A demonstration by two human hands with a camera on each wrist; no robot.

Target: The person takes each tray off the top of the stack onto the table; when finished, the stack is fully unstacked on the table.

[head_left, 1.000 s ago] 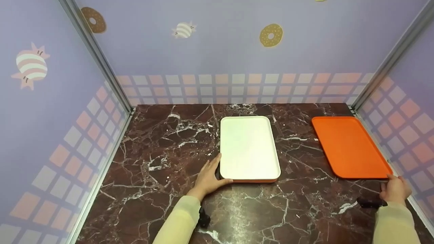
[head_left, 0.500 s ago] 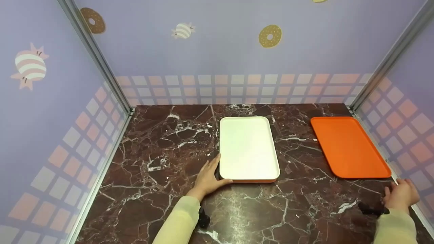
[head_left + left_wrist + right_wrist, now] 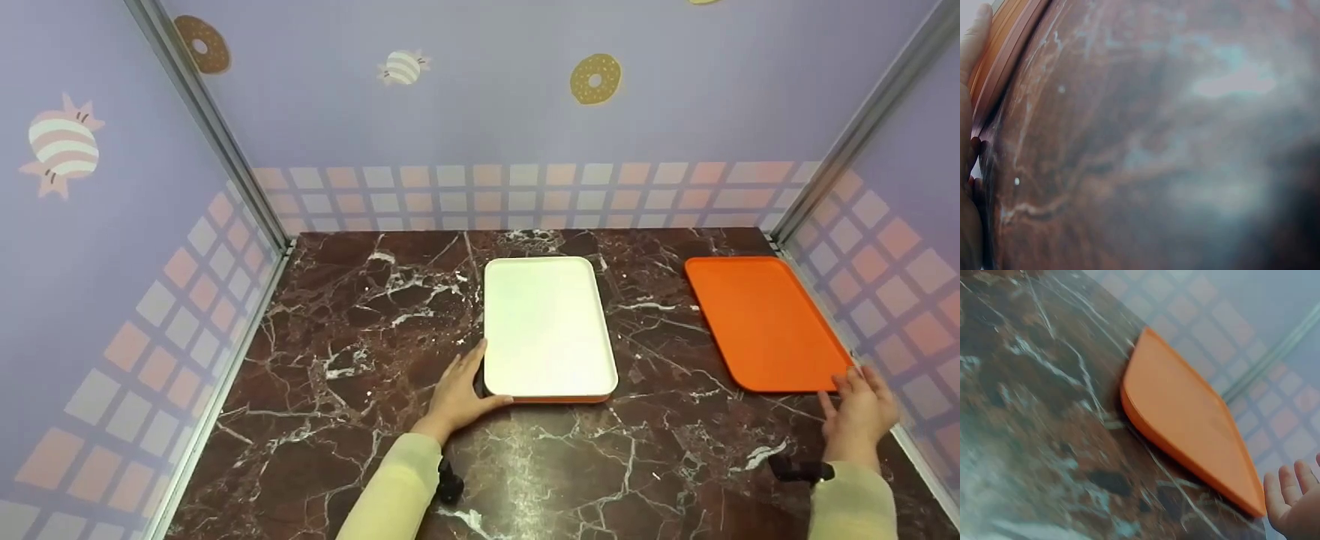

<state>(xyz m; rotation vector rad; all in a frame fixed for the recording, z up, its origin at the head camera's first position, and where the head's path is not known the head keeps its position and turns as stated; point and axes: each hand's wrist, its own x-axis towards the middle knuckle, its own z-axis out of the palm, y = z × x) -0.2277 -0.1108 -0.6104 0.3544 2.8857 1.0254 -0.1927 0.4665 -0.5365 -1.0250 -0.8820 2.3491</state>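
A white tray (image 3: 551, 326) lies flat near the middle of the table, and an orange rim (image 3: 570, 400) shows under its near edge. My left hand (image 3: 457, 394) holds the near left corner, thumb along the near edge and fingers along the left side. In the left wrist view, the thumb (image 3: 976, 42) lies against stacked orange edges. Further right lies a separate orange tray (image 3: 772, 326). By its near right corner is my right hand (image 3: 859, 412), fingers spread and holding nothing. The right wrist view shows its fingers (image 3: 1289, 486) just beside that corner; contact is unclear.
The dark marbled table (image 3: 360, 420) is bordered by patterned panels at the back (image 3: 450, 127) and on both sides. A metal strip (image 3: 919, 465) runs along the right side, close to the right hand and the orange tray.
My right hand let go of the orange tray's near right corner, drew back to the right, then came back near the corner with fingers spread. The left hand and both trays stay put.
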